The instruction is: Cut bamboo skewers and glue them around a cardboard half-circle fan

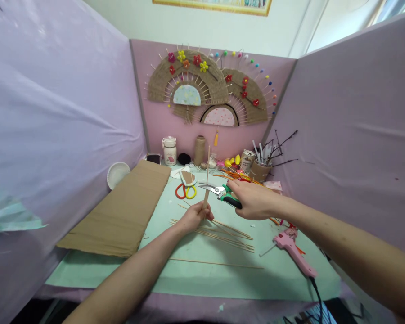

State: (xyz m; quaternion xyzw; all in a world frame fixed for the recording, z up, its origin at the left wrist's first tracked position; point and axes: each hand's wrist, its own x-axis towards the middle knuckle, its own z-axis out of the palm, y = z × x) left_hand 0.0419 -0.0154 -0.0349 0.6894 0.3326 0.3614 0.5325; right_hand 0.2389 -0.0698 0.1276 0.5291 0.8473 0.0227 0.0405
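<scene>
My left hand [199,214] is closed round a small upright bunch of thin wooden sticks [206,194], and one stick rises well above the others. Green-handled pruning shears [219,191] are in my right hand [251,198], its fingers wrapped round the handles. The shears' blades are parted and point left, level with the upright sticks; I cannot tell whether they touch. More loose wooden sticks [229,240] lie on the mint-green cloth below my left hand.
A cardboard sheet [121,211] lies at left, with red-and-yellow-handled scissors [185,191] beyond my hand. At right is a pink glue gun [295,254] with its cord. Twine [199,150], a white jar [169,151] and a twig-filled pot [260,170] stand at the back, below decorated fans [189,58].
</scene>
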